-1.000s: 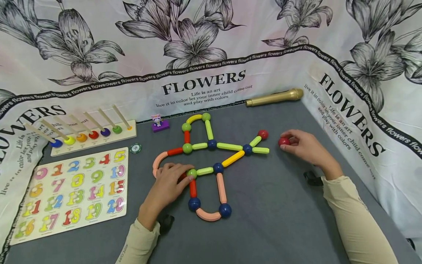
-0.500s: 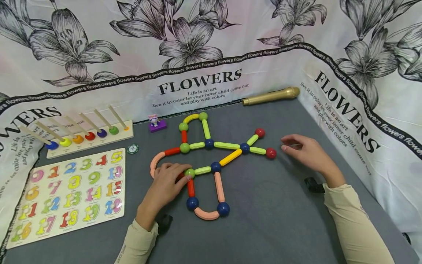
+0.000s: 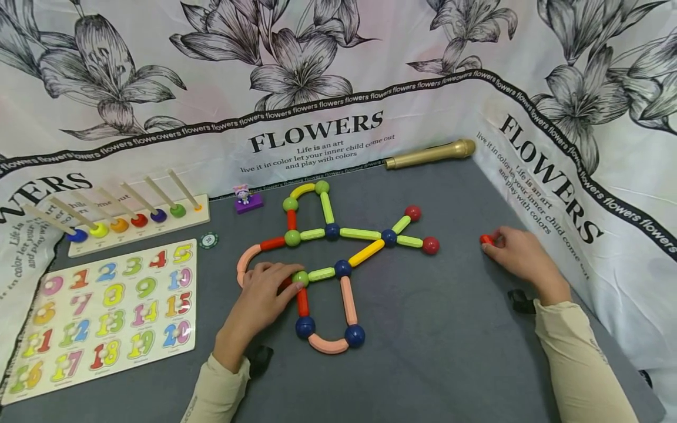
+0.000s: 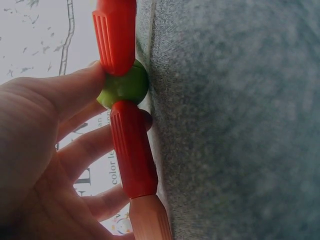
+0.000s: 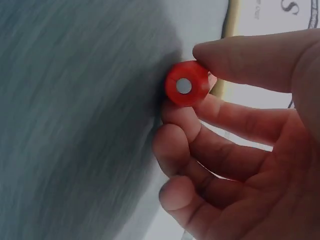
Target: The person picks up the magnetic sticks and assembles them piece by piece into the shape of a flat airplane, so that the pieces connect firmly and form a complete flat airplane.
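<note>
A flat figure of magnetic balls and rods (image 3: 359, 234) lies on the grey cloth. My left hand (image 3: 259, 305) is at its lower left, thumb and index finger pinching a green ball (image 4: 129, 87) between two red rods. Its other fingers extend behind the lower rod (image 4: 134, 150). To the right, apart from the figure, my right hand (image 3: 520, 258) pinches a short red magnetic rod (image 5: 197, 75) between thumb and fingers. The rod's round metal end faces the right wrist camera. Two red balls, an upper one (image 3: 412, 212) and a lower one (image 3: 431, 245), cap the figure's right-hand rods.
On the left lie a number puzzle board (image 3: 116, 305) and a pegged counting stand (image 3: 132, 226) with coloured rings. A poker chip (image 3: 208, 240) and a small figurine on a purple block (image 3: 248, 202) are near them. A gold microphone (image 3: 431, 155) lies at the back.
My right hand placed a red ball on the figure's lower right rod and let go. It then moved right and now holds a red rod. My left hand stays at the green ball.
</note>
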{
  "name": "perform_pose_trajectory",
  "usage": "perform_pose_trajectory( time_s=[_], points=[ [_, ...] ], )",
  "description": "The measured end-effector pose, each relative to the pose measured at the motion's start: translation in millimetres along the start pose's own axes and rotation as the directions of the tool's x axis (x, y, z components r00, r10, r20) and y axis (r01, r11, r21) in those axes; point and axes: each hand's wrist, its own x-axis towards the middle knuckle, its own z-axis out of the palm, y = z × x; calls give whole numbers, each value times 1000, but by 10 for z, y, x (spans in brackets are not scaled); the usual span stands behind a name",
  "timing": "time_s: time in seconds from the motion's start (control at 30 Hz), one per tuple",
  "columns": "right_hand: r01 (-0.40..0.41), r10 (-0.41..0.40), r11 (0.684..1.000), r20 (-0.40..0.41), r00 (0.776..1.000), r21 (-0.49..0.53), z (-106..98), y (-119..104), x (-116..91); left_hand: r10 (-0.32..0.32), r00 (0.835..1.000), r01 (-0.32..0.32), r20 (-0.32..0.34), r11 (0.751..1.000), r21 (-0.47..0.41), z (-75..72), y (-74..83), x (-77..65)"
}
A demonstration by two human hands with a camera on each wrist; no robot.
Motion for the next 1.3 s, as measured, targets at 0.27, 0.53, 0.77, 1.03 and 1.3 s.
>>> perform_pose_trajectory(
  time_s=[0.27,0.53,0.77,1.03,1.3],
  points=[
    [-32,39,969,-23,999,243,193,-578,348,-19,1000,19,-10,1000,-13,13,-24,-57],
    [-52,32,958,75,997,282,456,-798,485,-12,1000,12,-1,1000,-21,36,1,-103],
    [-83,57,960,101,993,269,565,-803,483,-20,1000,21,6,1000,-14,51,-19,-112],
    [-97,71,952,99,993,291,601,-806,523,-8,1000,8,-10,1000,-21,45,-26,-72],
    [-105,67,938,123,990,332,564,-723,540,1,1000,-1,0,1000,-24,10,14,5]
  ],
)
